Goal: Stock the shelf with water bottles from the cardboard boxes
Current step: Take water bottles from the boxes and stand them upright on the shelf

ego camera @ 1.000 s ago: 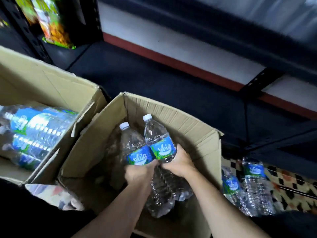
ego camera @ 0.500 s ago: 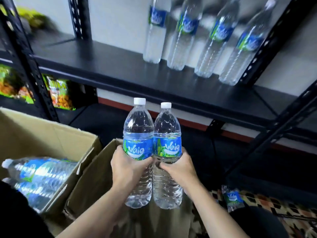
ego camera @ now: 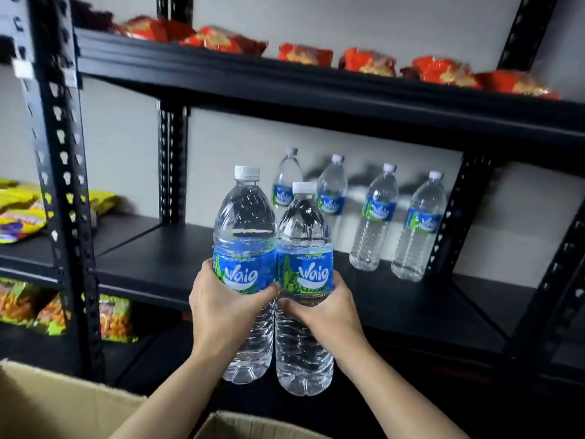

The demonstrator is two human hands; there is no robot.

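I see the black metal rack (ego camera: pixel 316 90) filling most of my view, its perforated uprights running top to bottom. The middle shelf (ego camera: pixel 164 261) sits straight ahead of me, bare on its left part, with four water bottles (ego camera: pixel 373 217) standing upright in a row along the back wall on its right part. The shelf above carries a line of red snack packets (ego camera: pixel 304 55). To the left, a neighbouring bay holds yellow packets (ego camera: pixel 19 213) at mid height and orange-green bags (ego camera: pixel 47 312) lower down.

At the bottom edge two cardboard boxes show only their rims: the left box (ego camera: pixel 63 403) and the nearer box (ego camera: pixel 253 426) between my forearms.

In front of the middle shelf I hold two bottles upright, side by side and touching. My left hand (ego camera: pixel 221 308) is wrapped around the left bottle (ego camera: pixel 243 236) at the lower edge of its blue label; it rides a little higher. My right hand (ego camera: pixel 326 312) is closed around the right bottle (ego camera: pixel 305 248) at the same place. Both bottles are clear of the shelf surface, white caps on.
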